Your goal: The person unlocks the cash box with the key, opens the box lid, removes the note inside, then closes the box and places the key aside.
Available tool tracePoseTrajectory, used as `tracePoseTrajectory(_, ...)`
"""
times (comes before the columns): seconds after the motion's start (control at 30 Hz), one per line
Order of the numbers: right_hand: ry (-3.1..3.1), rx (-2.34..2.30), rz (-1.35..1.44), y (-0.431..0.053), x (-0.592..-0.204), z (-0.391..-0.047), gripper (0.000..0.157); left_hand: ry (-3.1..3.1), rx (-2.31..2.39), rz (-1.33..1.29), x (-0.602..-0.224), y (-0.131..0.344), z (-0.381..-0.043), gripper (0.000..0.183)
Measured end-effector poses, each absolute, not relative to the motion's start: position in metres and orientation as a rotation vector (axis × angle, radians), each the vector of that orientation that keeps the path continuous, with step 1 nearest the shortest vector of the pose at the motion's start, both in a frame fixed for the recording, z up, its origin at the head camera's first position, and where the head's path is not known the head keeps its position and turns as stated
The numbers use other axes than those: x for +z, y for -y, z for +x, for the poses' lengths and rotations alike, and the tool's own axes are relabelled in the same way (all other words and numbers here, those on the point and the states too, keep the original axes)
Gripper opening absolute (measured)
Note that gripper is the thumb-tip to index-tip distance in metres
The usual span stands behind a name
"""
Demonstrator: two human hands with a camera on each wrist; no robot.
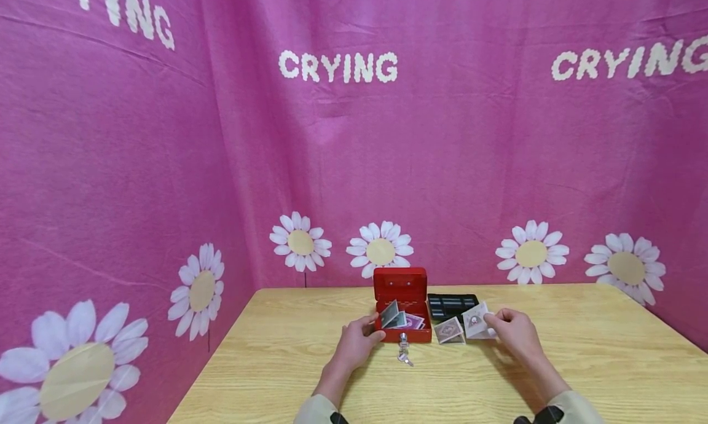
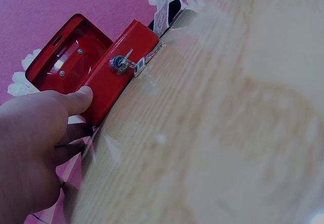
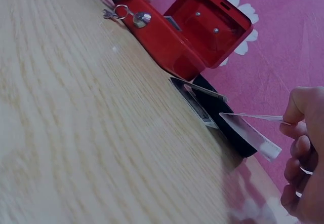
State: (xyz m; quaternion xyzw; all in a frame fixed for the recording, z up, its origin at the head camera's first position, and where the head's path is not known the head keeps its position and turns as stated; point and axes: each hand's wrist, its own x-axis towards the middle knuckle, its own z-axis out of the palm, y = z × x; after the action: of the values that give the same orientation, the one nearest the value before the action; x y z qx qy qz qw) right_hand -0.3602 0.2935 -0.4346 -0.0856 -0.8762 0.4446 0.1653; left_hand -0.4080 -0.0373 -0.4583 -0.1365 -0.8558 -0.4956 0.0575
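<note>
The box (image 1: 416,336) is bright red, with shiny silver keys (image 1: 406,359). It has a grey-green paper (image 1: 390,313) and a purple paper (image 1: 412,321). The papers outside (image 1: 474,321) look pale with pinkish-brown pictures, but they are too small to be sure. The tray (image 1: 452,302) is black. The surface (image 1: 276,350) is yellowy-brown with wavy wood lines. The cloth (image 1: 442,166) is pink-purple, with white letters (image 1: 338,67) and white flowers (image 1: 300,243) with yellow middles.

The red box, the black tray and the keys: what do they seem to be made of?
Red box: probably painted metal, glossy, with bright highlights inside the lid. Black tray: likely plastic, semi-glossy, with moulded-looking compartments. Keys: apparently metal, polished, judging by their silvery shine.
</note>
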Motion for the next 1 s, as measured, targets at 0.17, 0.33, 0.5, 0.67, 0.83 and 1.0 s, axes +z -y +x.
tracePoseTrajectory(0.17, 2.528, 1.283, -0.23, -0.296, -0.436, -0.359, 0.034, 2.591, -1.494, -0.419, -0.459, 0.038, -0.407, 0.047)
tracePoseTrajectory(0.33, 2.557, 1.314, -0.226, -0.299, -0.438, -0.358, 0.036, 2.599, -1.504, -0.405, -0.46, 0.038, -0.407, 0.048)
tracePoseTrajectory(0.5, 2.554, 1.311, -0.254, -0.303, -0.44, -0.358, 0.038, 2.6, -1.51, -0.408, -0.46, 0.038, -0.406, 0.047)
tracePoseTrajectory(0.67, 2.552, 1.34, -0.242, -0.305, -0.439, -0.359, 0.036, 2.59, -1.51, -0.41, -0.459, 0.038, -0.406, 0.047)
tracePoseTrajectory(0.83, 2.556, 1.343, -0.236, -0.304, -0.439, -0.359, 0.036, 2.6, -1.511, -0.396, -0.46, 0.038, -0.408, 0.048)
tracePoseTrajectory(1.0, 2.564, 1.372, -0.221, -0.304, -0.44, -0.359, 0.035, 2.599, -1.506, -0.401, -0.461, 0.038, -0.409, 0.048)
